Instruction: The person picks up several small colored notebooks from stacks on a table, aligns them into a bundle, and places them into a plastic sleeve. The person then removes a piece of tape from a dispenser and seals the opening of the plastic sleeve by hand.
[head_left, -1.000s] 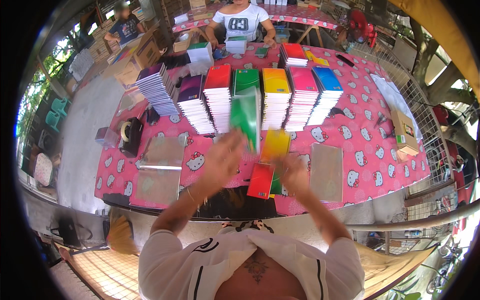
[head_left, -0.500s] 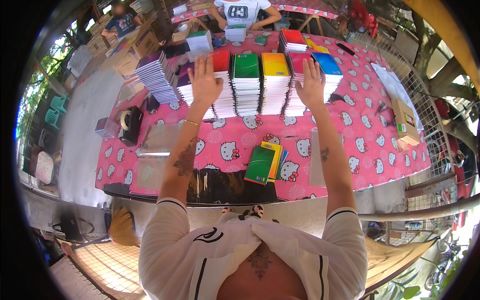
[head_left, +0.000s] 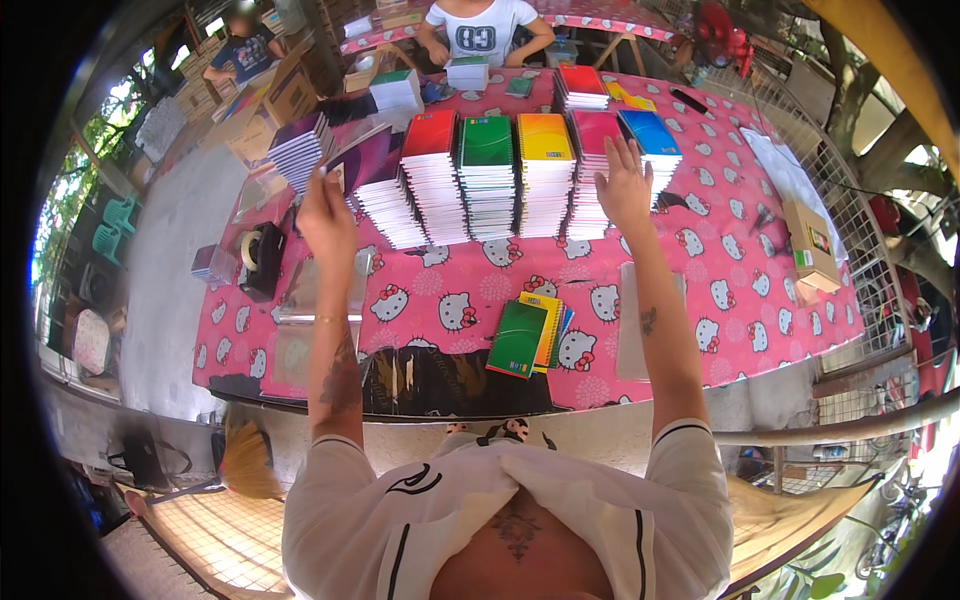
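Note:
My left hand (head_left: 327, 222) pinches the near-left corner of a purple notebook (head_left: 362, 156), which is tilted over the purple stack (head_left: 390, 205). Beside that hand stands another purple-topped notebook stack (head_left: 300, 150). With fingers stretched out, my right hand (head_left: 627, 190) lies against the magenta stack (head_left: 592, 150), next to the blue stack (head_left: 650, 132). Between my hands the red (head_left: 430, 135), green (head_left: 487, 140) and yellow (head_left: 545, 140) spiral notebook stacks stand in a row. Closer to me lies a small fan of notebooks, a green one (head_left: 518, 338) on top.
A black tape dispenser (head_left: 262, 262) and a small notebook pile (head_left: 213, 264) sit at left, near clear plastic sleeves (head_left: 318, 285). A cardboard box (head_left: 810, 245) stands on the table's right side. Across the table is a person in a white shirt (head_left: 482, 28).
My left hand has moved left off the purple and red stacks and taken hold of a purple notebook, now tilted. My right hand stays by the magenta and blue stacks.

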